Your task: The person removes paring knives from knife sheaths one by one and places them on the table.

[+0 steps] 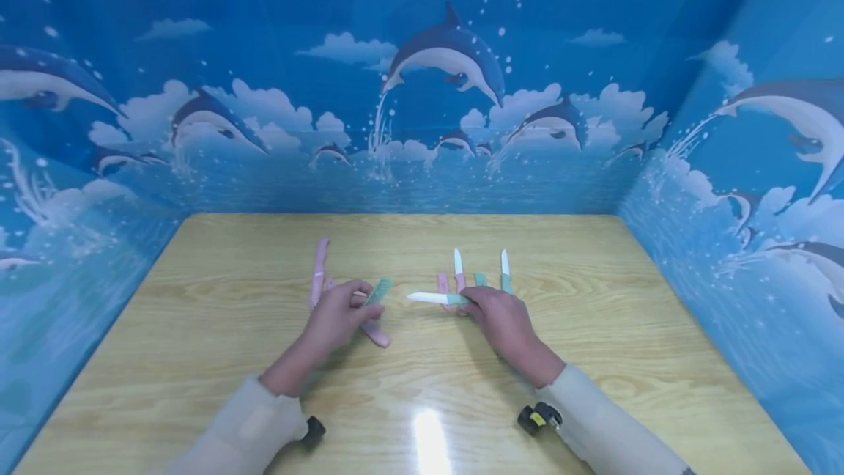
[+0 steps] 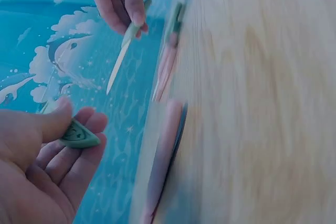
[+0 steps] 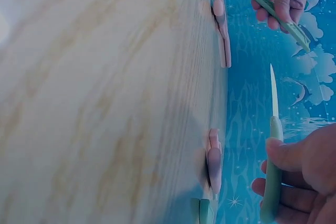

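At the left, a long pink sheathed knife lies lengthwise on the wooden table, its near end running in behind the left hand. A second pink piece slants out beneath that hand, which covers its middle, so whether it is a whole knife cannot be told. The left hand pinches a green sheath between thumb and fingers, raised above the table, its lower end hidden by the fingers. Just beside it, well clear of contact, the white blade of a green-handled knife points leftward; the right hand grips its handle, hiding the handle's end in the head view. This knife crosses in front of a pink sheath and a pink-handled knife, masking parts of both. Farther right, a green cover and another green-handled knife with its blade bare disappear behind the right hand at their near ends.
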The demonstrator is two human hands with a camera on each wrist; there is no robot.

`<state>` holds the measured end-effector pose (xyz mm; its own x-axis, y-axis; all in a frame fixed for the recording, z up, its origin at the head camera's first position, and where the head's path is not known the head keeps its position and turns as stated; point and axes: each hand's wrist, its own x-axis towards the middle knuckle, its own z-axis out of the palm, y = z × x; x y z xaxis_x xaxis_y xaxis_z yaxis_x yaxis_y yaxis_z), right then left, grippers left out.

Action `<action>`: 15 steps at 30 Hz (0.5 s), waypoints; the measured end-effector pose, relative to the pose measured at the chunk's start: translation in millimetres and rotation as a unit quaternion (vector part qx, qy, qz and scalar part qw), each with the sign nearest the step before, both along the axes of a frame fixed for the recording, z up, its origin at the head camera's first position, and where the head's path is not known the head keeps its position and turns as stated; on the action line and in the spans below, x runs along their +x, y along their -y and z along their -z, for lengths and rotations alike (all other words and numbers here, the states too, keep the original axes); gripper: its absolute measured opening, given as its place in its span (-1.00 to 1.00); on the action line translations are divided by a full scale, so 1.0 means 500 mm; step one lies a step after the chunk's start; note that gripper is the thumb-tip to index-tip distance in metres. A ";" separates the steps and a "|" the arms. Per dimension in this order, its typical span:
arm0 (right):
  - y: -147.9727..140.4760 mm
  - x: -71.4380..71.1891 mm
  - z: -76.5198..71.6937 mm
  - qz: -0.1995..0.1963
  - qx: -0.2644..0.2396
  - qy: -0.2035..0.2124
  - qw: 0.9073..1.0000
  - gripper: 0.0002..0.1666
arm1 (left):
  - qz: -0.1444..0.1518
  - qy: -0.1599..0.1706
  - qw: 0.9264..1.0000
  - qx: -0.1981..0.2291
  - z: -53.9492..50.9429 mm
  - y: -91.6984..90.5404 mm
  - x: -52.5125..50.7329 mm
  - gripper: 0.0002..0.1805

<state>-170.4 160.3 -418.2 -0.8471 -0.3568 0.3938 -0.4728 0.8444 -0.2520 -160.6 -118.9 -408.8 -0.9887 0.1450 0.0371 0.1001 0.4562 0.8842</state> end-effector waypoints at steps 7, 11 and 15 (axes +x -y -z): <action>-0.003 -0.001 0.000 0.000 -0.013 -0.004 1.000 -0.76 | 0.091 0.118 0.973 0.178 0.016 -0.006 0.000 -0.78; -0.006 -0.002 0.004 -0.001 -0.032 -0.009 0.999 -0.75 | 0.095 0.153 0.959 0.219 0.022 -0.009 0.002 -0.80; -0.006 -0.001 0.003 0.002 -0.040 -0.005 0.999 -0.75 | 0.081 0.153 0.960 0.218 0.024 -0.009 0.002 -0.86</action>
<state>-171.0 163.2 -419.4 -0.8447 -0.3210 0.4283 -0.4722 0.8238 -0.3138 -159.6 -114.3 -420.7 -0.9288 0.3345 -0.1598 -0.1571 0.0354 0.9870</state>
